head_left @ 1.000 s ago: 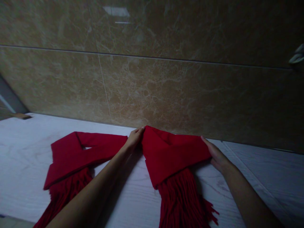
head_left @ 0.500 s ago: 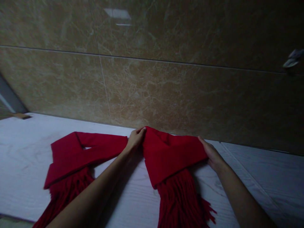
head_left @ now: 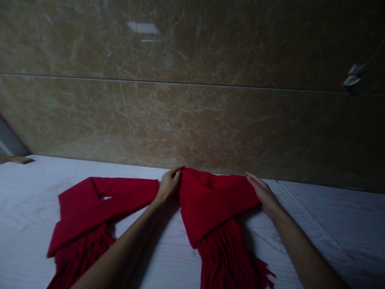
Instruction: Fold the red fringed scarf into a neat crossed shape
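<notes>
A red fringed scarf (head_left: 210,204) lies across a white tabletop (head_left: 27,200), folded so both tasselled ends point toward me. My left hand (head_left: 169,185) pinches the cloth at the top middle fold, fingers closed on it. At the scarf's right corner my right hand (head_left: 261,192) rests with its fingers laid along the fabric's edge, touching it. The left part of the scarf (head_left: 90,202) lies loose, folded back on itself.
A brown marble-tiled wall (head_left: 192,120) rises straight behind the table. A small wooden piece (head_left: 18,159) sits at the far left edge. A metal fitting (head_left: 352,76) sticks out of the wall at the upper right.
The view has tipped down a little, so everything sits lower in the frame. My right hand has slid slightly left along the scarf's corner. My left hand keeps its pinch.
</notes>
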The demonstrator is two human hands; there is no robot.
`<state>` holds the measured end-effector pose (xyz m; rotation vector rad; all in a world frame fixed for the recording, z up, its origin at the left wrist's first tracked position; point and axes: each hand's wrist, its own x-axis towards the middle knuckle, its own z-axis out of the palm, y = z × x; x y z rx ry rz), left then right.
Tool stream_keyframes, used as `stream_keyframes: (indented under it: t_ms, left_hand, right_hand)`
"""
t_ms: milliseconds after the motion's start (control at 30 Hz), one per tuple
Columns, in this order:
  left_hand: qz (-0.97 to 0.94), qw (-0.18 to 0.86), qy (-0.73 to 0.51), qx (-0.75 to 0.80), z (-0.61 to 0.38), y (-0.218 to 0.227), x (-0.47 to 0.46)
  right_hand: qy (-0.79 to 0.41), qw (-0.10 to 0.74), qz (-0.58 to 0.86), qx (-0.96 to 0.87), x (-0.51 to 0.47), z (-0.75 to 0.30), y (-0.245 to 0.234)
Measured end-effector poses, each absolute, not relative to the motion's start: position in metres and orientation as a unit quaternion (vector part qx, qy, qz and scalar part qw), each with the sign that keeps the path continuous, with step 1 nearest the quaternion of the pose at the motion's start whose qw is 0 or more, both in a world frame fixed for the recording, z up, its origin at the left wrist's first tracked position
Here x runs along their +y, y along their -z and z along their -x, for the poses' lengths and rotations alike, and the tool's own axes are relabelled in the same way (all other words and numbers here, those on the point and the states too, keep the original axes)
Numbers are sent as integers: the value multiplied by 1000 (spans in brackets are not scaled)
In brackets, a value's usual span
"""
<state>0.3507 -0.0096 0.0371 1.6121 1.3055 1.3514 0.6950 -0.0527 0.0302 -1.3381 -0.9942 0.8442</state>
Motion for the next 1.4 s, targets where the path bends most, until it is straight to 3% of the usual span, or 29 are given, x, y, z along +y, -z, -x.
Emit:
stream_keyframes:
  t_ms: [467, 1400]
  left_hand:
    - [-529, 469, -554, 440, -343, -32, 1]
    - [-571, 421, -546, 446, -345, -34, -5]
  right_hand:
    - [-421, 576, 518, -472, -65, -692, -41]
    - [-467, 577, 498, -449, -66, -692, -39]
